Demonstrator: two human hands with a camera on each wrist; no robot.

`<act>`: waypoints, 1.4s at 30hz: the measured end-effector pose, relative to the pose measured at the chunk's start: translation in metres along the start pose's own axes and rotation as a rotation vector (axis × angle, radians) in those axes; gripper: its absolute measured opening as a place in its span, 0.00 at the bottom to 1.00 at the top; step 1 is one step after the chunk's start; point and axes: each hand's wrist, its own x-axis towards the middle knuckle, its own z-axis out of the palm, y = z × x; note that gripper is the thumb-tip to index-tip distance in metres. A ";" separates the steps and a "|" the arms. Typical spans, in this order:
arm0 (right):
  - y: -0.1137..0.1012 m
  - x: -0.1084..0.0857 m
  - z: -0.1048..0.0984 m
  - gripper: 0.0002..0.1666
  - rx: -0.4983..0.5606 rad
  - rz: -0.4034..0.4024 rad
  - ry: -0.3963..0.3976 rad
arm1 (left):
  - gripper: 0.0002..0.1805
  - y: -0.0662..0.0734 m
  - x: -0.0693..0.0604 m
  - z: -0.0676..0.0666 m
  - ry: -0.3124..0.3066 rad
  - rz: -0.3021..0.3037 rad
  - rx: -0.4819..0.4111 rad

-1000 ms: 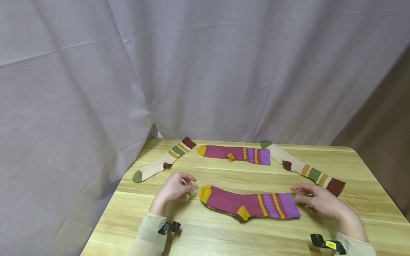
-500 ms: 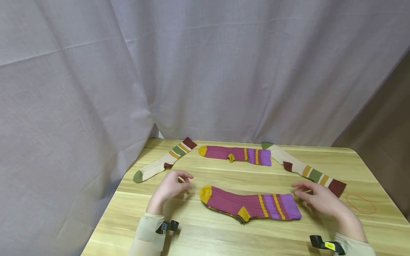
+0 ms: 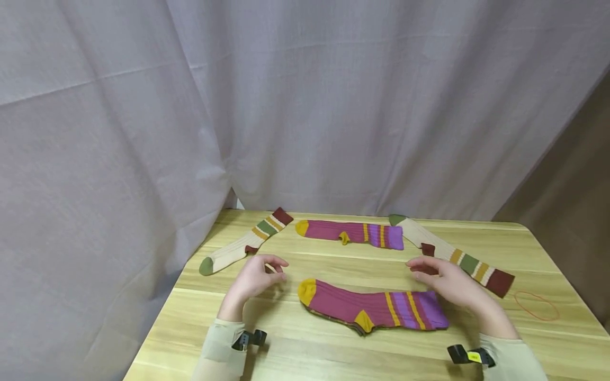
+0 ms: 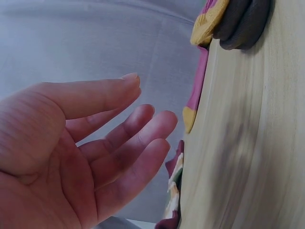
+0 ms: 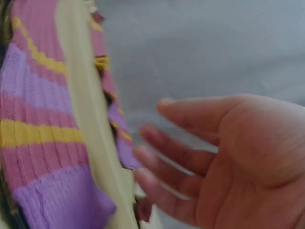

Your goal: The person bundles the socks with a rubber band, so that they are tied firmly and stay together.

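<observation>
A magenta sock with a mustard toe and heel and a purple cuff (image 3: 343, 301) lies across the near middle of the table, on top of a darker layer whose edge shows beneath it. My left hand (image 3: 257, 275), fingers relaxed and holding nothing, hovers left of its toe; the left wrist view shows the same hand (image 4: 95, 148) with the palm visible. Above the sock's cuff end is my right hand (image 3: 448, 280), also empty, its fingers loosely bent. In the right wrist view that hand (image 5: 214, 157) is beside the striped cuff (image 5: 43, 114), not touching it.
Farther back lies another magenta sock (image 3: 324, 230). A cream striped sock (image 3: 231, 251) is at the back left, and a similar one (image 3: 440, 243) slants at the right. An orange-red loop (image 3: 536, 306) rests near the right edge. Behind the table (image 3: 305, 354) hangs a grey curtain (image 3: 305, 106).
My right hand has moved left and slightly away from me, over the purple cuff end. The left hand has shifted slightly left. The socks lie as before.
</observation>
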 end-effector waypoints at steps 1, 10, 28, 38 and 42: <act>-0.002 0.006 0.002 0.18 0.018 -0.014 -0.014 | 0.13 0.000 0.000 0.000 0.002 0.001 -0.003; 0.000 0.066 0.019 0.19 0.100 -0.030 -0.015 | 0.13 0.003 0.001 -0.003 0.008 0.020 -0.004; 0.004 0.119 0.044 0.23 0.027 -0.055 0.112 | 0.13 0.001 0.003 0.000 -0.001 0.012 -0.010; 0.010 0.118 0.045 0.24 -0.009 -0.048 0.023 | 0.13 -0.003 0.002 0.002 -0.016 0.009 -0.013; 0.009 0.114 0.046 0.22 -0.017 -0.058 0.002 | 0.13 -0.005 0.001 0.003 -0.019 0.009 -0.007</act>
